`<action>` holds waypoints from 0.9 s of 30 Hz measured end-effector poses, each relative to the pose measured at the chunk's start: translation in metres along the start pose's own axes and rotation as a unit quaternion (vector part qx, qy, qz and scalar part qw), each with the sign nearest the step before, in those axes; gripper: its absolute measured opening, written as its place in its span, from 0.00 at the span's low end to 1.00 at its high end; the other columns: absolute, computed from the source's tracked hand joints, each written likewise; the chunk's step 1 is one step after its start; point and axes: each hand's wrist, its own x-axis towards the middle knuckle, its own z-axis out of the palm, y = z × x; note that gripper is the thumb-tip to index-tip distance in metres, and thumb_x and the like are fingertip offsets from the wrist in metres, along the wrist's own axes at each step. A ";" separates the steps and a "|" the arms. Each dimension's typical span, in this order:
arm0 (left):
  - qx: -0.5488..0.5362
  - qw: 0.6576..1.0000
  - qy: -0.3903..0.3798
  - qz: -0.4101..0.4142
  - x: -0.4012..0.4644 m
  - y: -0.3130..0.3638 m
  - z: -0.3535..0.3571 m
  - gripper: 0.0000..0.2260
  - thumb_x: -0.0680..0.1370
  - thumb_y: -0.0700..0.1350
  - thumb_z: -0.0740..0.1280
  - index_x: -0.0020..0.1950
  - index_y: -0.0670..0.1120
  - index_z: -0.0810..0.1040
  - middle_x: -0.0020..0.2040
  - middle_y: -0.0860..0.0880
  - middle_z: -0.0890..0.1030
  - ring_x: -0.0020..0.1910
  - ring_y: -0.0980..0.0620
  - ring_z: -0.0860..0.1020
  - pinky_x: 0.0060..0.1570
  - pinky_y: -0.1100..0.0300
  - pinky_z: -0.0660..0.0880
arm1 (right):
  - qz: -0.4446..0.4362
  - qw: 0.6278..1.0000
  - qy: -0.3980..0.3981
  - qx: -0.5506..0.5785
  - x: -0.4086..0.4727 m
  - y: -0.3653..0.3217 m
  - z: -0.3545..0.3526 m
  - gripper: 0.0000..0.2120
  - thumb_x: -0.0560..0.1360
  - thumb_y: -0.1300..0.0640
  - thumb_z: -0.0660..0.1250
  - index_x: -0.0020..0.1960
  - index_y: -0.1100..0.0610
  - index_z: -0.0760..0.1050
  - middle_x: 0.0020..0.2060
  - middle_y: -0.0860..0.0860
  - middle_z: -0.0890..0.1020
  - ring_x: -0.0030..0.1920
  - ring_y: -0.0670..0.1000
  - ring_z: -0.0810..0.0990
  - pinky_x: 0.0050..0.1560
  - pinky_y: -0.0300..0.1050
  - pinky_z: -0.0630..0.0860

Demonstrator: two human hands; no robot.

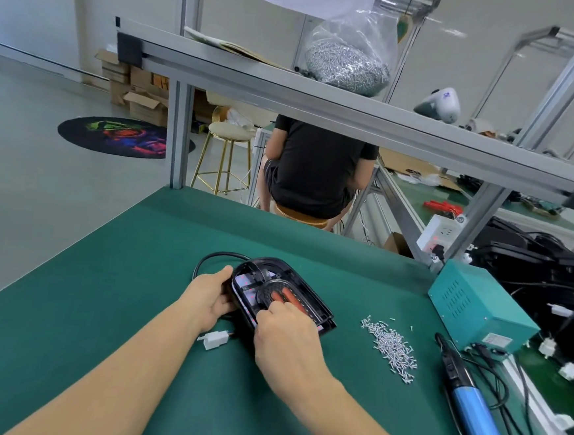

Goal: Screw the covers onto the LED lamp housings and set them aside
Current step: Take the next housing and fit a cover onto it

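**A:** ok, only the head view to go on here. How far along is this being judged?

**B:** early, probably. One lamp housing [281,297] is being worked on in the middle of the green surface [109,272], with the cover [274,293] being seated on top of it. It's being gripped at its left edge by the left hand [209,297], thumb curled over the rim. The right hand [288,341] is being pressed down on the near end, fingers [271,314] curled against the cover; whether a screw is being pinched there can't be told.

**A:** and the driving of screws?

**B:** not being done yet, seemingly. The electric screwdriver [470,400] is lying untouched at the right, and the loose screw pile [390,347] is sitting between it and the housing. No screw heads are being made out in the cover.

**A:** anything finished being set aside?

**B:** none can be picked out for sure. The housing's cable [206,260] and white connector [216,339] are trailing off its left side.
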 end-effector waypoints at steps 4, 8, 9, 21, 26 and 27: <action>0.011 1.000 -0.010 0.003 -0.001 0.001 0.000 0.11 0.80 0.46 0.64 0.49 0.37 0.79 0.45 0.41 0.83 0.41 0.43 0.81 0.42 0.51 0.78 | 0.003 1.000 -0.012 -0.009 -0.003 -0.002 0.001 0.20 0.44 0.54 0.83 0.22 0.52 0.72 0.22 0.46 0.74 0.24 0.46 0.75 0.24 0.35 0.66; 0.029 1.000 0.000 0.009 -0.003 -0.001 0.003 0.08 0.78 0.40 0.65 0.54 0.36 0.77 0.49 0.39 0.81 0.41 0.44 0.79 0.45 0.50 0.78 | 0.018 0.999 -0.025 0.031 -0.008 -0.004 0.007 0.15 0.50 0.56 0.82 0.26 0.53 0.74 0.26 0.48 0.76 0.29 0.48 0.77 0.29 0.37 0.69; 0.031 0.999 0.009 0.013 -0.003 -0.002 0.004 0.07 0.78 0.39 0.65 0.54 0.36 0.77 0.47 0.40 0.81 0.41 0.44 0.79 0.46 0.51 0.78 | 0.010 0.999 -0.033 0.042 -0.009 -0.003 0.008 0.10 0.59 0.59 0.78 0.32 0.56 0.77 0.33 0.51 0.79 0.36 0.51 0.79 0.36 0.40 0.71; 0.217 0.964 0.095 0.124 0.002 -0.008 0.004 0.11 0.77 0.38 0.62 0.35 0.44 0.68 0.35 0.42 0.69 0.36 0.47 0.67 0.41 0.56 0.68 | -0.033 0.990 0.018 0.138 -0.035 0.025 0.011 0.12 0.72 0.66 0.69 0.54 0.57 0.82 0.45 0.52 0.82 0.45 0.56 0.80 0.47 0.46 0.76; 0.436 0.854 0.145 0.243 0.000 -0.016 0.006 0.10 0.76 0.36 0.58 0.35 0.37 0.71 0.30 0.42 0.73 0.32 0.44 0.67 0.33 0.56 0.62 | 0.027 0.990 0.054 0.128 -0.061 0.059 0.001 0.16 0.71 0.67 0.69 0.58 0.57 0.81 0.51 0.51 0.82 0.51 0.55 0.80 0.54 0.47 0.75; 0.461 0.840 0.150 0.243 -0.001 -0.015 0.007 0.09 0.76 0.36 0.58 0.37 0.37 0.73 0.32 0.41 0.76 0.33 0.43 0.70 0.34 0.56 0.64 | 0.050 0.991 0.056 0.112 -0.068 0.070 0.000 0.16 0.70 0.69 0.70 0.57 0.59 0.81 0.50 0.52 0.82 0.51 0.56 0.81 0.54 0.48 0.76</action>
